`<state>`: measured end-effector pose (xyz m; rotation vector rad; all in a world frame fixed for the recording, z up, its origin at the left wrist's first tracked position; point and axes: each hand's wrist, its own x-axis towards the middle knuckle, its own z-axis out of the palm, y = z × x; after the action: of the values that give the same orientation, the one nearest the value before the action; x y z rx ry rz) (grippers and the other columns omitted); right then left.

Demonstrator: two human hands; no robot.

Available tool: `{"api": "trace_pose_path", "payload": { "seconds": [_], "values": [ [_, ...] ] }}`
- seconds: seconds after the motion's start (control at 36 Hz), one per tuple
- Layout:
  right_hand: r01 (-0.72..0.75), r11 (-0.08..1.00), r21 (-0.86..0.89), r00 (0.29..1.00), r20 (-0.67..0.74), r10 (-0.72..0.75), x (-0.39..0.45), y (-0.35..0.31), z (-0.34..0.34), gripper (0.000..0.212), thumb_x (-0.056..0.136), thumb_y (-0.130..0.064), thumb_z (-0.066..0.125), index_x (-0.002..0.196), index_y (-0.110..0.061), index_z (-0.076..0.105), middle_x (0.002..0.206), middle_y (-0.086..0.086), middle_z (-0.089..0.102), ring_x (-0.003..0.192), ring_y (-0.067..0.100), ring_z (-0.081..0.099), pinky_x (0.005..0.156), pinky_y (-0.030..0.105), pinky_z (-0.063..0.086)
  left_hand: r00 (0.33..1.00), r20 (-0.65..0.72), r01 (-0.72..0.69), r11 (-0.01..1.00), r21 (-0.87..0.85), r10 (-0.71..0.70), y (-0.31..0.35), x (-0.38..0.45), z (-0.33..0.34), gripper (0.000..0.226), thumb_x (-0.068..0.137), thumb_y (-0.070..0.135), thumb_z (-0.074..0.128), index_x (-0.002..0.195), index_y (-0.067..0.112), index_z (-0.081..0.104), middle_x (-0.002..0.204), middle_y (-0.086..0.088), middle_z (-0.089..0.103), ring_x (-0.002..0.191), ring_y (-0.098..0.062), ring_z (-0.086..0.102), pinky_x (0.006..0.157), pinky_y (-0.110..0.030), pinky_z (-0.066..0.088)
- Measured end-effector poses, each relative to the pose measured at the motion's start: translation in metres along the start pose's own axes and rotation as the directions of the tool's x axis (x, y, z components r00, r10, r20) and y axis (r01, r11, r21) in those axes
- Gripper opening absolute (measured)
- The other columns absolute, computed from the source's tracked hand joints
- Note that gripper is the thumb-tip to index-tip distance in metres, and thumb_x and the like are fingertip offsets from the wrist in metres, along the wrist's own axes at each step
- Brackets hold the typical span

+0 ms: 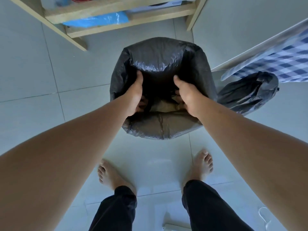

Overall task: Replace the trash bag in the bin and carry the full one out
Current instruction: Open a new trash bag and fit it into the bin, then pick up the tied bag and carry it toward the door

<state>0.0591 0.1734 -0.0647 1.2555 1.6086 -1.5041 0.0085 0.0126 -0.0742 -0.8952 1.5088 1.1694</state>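
While two bare feet (115, 175) stand on the pale tiled floor (33, 80), the left hand (135, 95) and right hand (186, 97) reach inside the round bin lined with a black plastic trash bag (160, 54), fingers curled around its near rim. Just right lies a second, crumpled black plastic bag (246, 92); beyond stands a light wooden shelf (116, 12).

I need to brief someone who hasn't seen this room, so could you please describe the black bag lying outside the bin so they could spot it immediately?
Find the bin wrapped in a black liner, where both hands are working. Look on the floor tiles beside it, on the person's right, under the blue checked cloth. The bag lies there, loose and crumpled, touched by neither hand.
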Motion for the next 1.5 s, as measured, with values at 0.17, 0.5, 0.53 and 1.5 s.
{"api": "trace_pose_path", "payload": {
  "seconds": [0.17,0.5,0.53,1.5],
  "values": [
    [0.407,0.787,-0.464,0.824,-0.186,-0.536,-0.062,0.002,-0.037,0.029,0.093,-0.026,0.055,0.119,-0.019,0.066,0.099,-0.006,0.068,0.089,0.011,0.062,0.078,0.002,0.042,0.826,0.018,-0.556,0.808,0.192,0.564,0.013,-0.06,-0.019,0.025,0.101,0.028,0.045,0.115,0.014,0.061,0.102,-0.009,0.07,0.094,-0.024,0.07,0.073,-0.033,0.058],
    [-0.088,0.951,-0.296,0.973,-0.231,0.018,-0.086,0.056,-0.053,0.042,0.098,-0.045,0.043,0.103,-0.006,0.058,0.082,0.015,0.071,0.062,0.031,0.073,0.062,0.047,0.063,0.688,-0.258,-0.257,0.561,0.787,0.678,-0.025,-0.061,-0.079,0.044,0.089,0.043,0.05,0.06,0.01,0.056,0.067,-0.009,0.066,0.072,-0.032,0.066,0.07,-0.032,0.051],
    [-0.076,0.971,-0.225,0.975,-0.221,0.025,-0.083,0.056,-0.049,0.039,0.1,-0.04,0.042,0.104,-0.004,0.056,0.081,0.017,0.071,0.061,0.031,0.073,0.06,0.048,0.063,0.688,-0.246,-0.265,0.551,0.791,0.683,-0.029,-0.058,-0.078,0.045,0.091,0.039,0.049,0.057,0.01,0.051,0.064,-0.01,0.064,0.07,-0.033,0.065,0.069,-0.033,0.05],
    [-0.006,0.933,-0.361,0.854,-0.486,-0.182,-0.089,0.059,-0.204,0.023,0.077,-0.022,0.043,0.08,-0.016,0.065,0.082,0.013,0.071,0.076,0.035,0.07,0.071,0.041,0.061,0.449,0.183,-0.751,0.259,0.608,0.875,0.055,-0.109,0.092,0.025,0.09,0.017,0.049,0.102,0.016,0.071,0.082,0.0,0.069,0.07,-0.009,0.061,0.072,-0.022,0.05]
  ]
}}
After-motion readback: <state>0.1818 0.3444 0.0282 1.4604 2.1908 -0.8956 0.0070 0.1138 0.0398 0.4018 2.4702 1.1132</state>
